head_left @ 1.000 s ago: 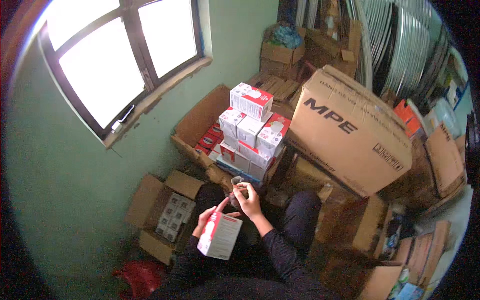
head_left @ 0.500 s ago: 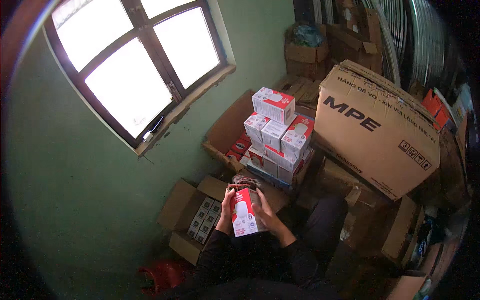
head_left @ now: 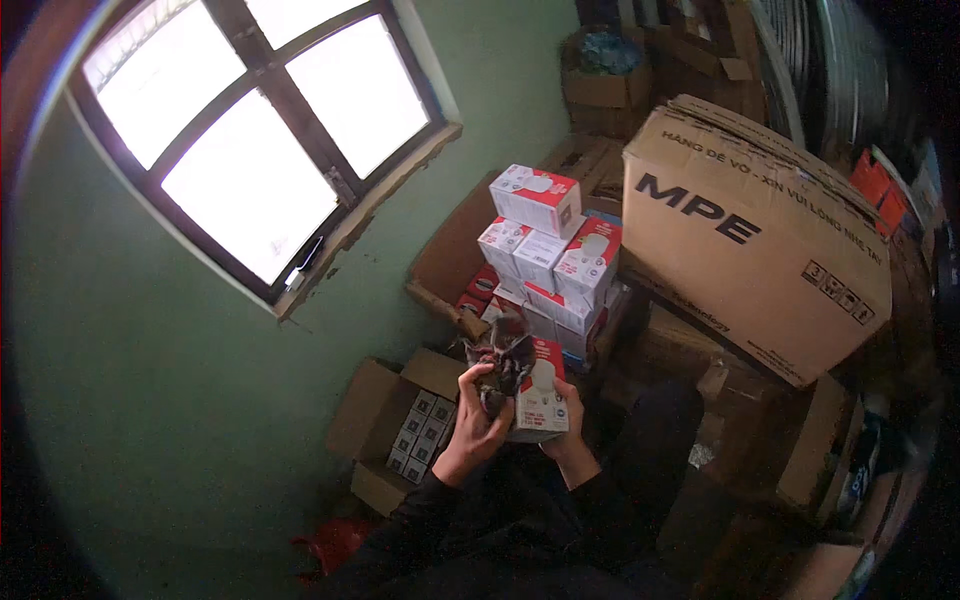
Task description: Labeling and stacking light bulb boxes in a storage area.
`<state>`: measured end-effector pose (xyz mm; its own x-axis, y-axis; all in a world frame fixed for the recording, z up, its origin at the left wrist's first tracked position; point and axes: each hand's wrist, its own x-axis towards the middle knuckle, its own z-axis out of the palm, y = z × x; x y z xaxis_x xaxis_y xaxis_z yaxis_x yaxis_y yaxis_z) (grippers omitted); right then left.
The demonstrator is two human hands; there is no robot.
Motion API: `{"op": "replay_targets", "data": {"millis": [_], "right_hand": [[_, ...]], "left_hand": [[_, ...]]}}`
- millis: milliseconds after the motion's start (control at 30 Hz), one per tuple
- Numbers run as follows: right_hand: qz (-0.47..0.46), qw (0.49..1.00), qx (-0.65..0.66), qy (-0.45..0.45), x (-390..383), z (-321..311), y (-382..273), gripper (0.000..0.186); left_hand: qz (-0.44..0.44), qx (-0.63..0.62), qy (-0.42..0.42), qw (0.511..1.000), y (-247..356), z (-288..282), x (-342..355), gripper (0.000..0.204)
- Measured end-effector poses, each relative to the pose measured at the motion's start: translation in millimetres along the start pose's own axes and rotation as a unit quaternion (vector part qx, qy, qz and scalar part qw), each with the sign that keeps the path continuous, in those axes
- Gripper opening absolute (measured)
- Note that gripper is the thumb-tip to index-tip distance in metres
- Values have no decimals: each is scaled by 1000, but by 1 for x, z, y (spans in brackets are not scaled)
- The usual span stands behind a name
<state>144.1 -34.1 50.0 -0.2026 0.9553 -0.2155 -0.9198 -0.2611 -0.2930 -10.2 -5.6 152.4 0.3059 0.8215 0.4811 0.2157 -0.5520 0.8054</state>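
Observation:
A red and white light bulb box (head_left: 541, 405) is held in front of me, tilted slightly, with my right hand (head_left: 572, 430) closed round its right side. My left hand (head_left: 476, 432) grips a dark, crumpled patterned rag (head_left: 508, 362) against the box's left side. Part of the box is covered by the rag and the left fingers. Just beyond my hands, similar bulb boxes (head_left: 536, 200) are stacked in an opened cardboard carton (head_left: 447, 262).
Down to the left stands an open carton (head_left: 372, 400) with several small white boxes (head_left: 416, 432). A large closed cardboard box (head_left: 750, 235) fills the right side. A green wall (head_left: 190, 400) with a window runs along the left; a red bag (head_left: 335, 545) lies near my left arm.
My left hand has shifted from the box's side to the rag, now bunched at the box's left. The box has moved right and up in view, staying in my right hand.

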Motion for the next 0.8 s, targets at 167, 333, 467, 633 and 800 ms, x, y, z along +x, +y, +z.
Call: {"op": "replay_targets", "data": {"millis": [167,333,467,633,800], "right_hand": [[-36,995,-83,32,-7,7,-10,46],[12,999,32,-16,-7,-10,-10,40],[80,993,-90,-20,-4,-22,-4,46],[-50,997,-46,25,-6,-31,-21,46],[58,993,-90,44,-19,-25,-6,46]], "left_hand": [[-15,217,104,970,-9,4,-1,27],[159,168,-81,970,7,12,-5,27],[-26,94,109,989,20,21,18,19],[202,177,-44,962,12,28,-3,17],[-19,95,14,995,-7,18,-9,16]]}}
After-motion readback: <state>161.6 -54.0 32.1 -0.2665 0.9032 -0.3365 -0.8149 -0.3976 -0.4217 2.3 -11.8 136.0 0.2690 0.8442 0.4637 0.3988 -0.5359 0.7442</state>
